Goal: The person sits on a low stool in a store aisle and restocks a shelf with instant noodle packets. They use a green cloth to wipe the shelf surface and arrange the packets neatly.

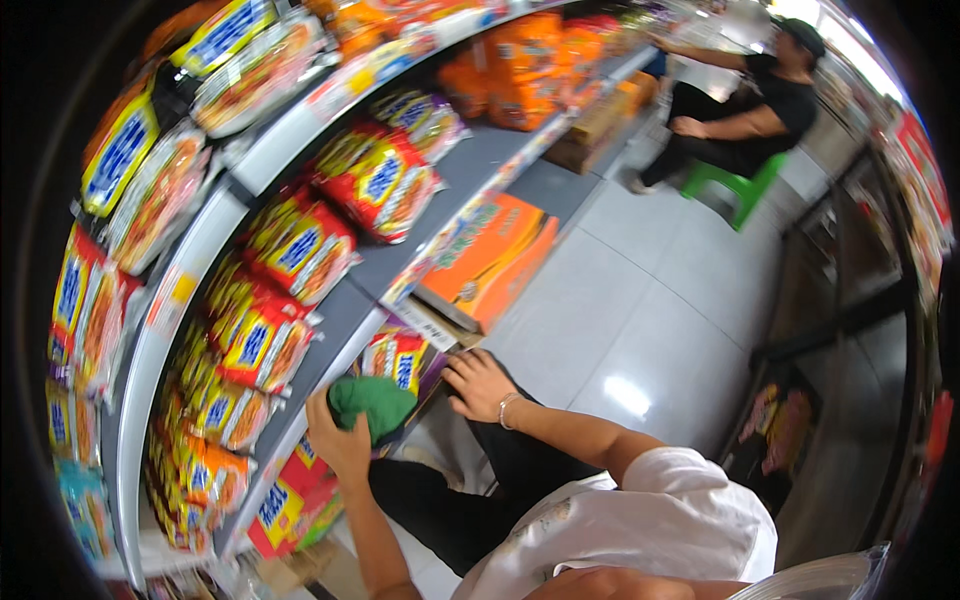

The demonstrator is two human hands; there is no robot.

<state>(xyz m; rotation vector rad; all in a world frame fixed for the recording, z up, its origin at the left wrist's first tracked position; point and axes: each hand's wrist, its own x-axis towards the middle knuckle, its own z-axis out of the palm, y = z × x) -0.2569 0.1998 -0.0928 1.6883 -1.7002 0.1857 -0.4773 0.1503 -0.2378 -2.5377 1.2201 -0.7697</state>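
Note:
My left hand (341, 439) grips a crumpled green cloth (373, 405) against the front edge of the lower shelf (341, 352). Below that edge, a red-and-yellow noodle packet (394, 358) shows inside a dark purple carton (431, 371), partly covered by the cloth. Fingers spread and with nothing in it, my right hand (480, 386) rests on my black-trousered knee, close to the carton's edge. Beside it, an orange carton (491, 262) juts out from under the shelf.
Noodle packets (300, 255) line the lower shelf, and more bags (154, 187) fill the upper one. A red carton (296, 502) stands low at the left. Further along the grey tiled floor (637, 300), a person (780, 112) sits on a green stool (739, 187). Dark-framed glass doors (832, 322) run along the right.

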